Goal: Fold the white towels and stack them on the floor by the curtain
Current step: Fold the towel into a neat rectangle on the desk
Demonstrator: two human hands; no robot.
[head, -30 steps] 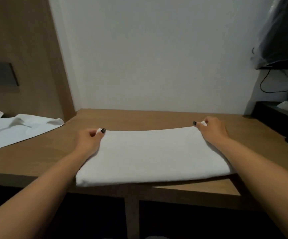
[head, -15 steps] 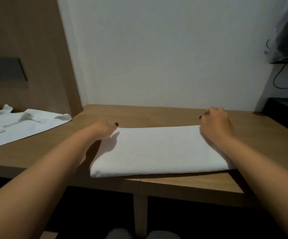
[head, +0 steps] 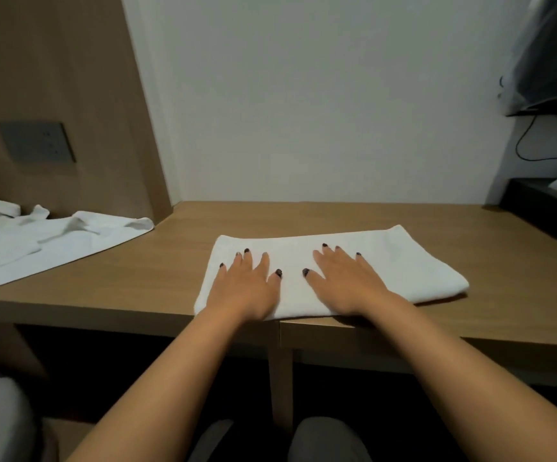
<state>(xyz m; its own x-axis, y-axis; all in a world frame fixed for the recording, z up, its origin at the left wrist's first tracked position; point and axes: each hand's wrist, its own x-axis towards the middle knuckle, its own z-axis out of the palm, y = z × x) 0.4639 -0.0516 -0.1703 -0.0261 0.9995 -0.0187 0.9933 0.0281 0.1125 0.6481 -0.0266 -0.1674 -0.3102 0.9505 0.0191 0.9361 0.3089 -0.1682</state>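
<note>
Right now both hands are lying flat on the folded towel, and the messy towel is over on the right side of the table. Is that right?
Not quite. The messy towel is on the left side of the table, not the right, as the head view shows. The rest is right: the left hand and right hand lie flat on the folded towel.

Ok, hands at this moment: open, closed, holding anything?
Left hand: open, fingers straight, flat on the folded towel.
Right hand: open, fingers spread, flat on the same towel.
</note>
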